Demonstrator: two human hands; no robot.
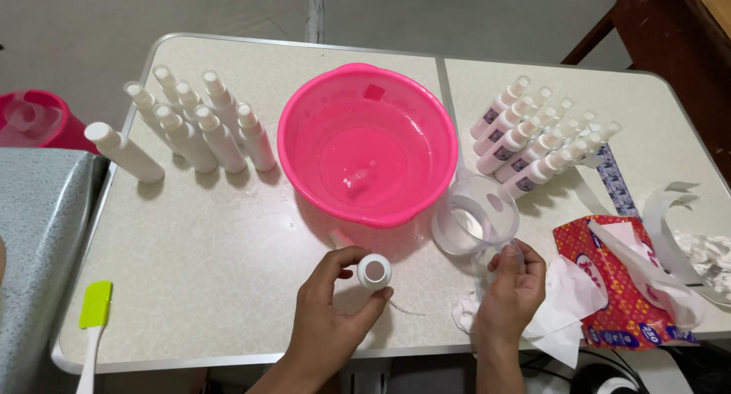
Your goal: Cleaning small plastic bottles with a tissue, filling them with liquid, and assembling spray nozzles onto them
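at the bottom centre of the frame a small white bottle [374, 272] is gripped upright in the left hand [329, 318], fingers curled about its body, so that its open round mouth is turned up toward the camera. just to the right, the right hand [512, 291] is closed on the handle of a clear plastic jug [475, 215], which is kept level on the table [213, 287]; a little liquid seems to be held in it, though this cannot be told for sure. above them, at mid frame, a pink basin [367, 143] is set within easy reach. uncapped white bottles [194, 124] are grouped at the upper left, apart from labelled, capped bottles [533, 139] ranked at the upper right. a red tissue pack [632, 283] lies at the lower right, a green spatula [94, 318] at the lower left.
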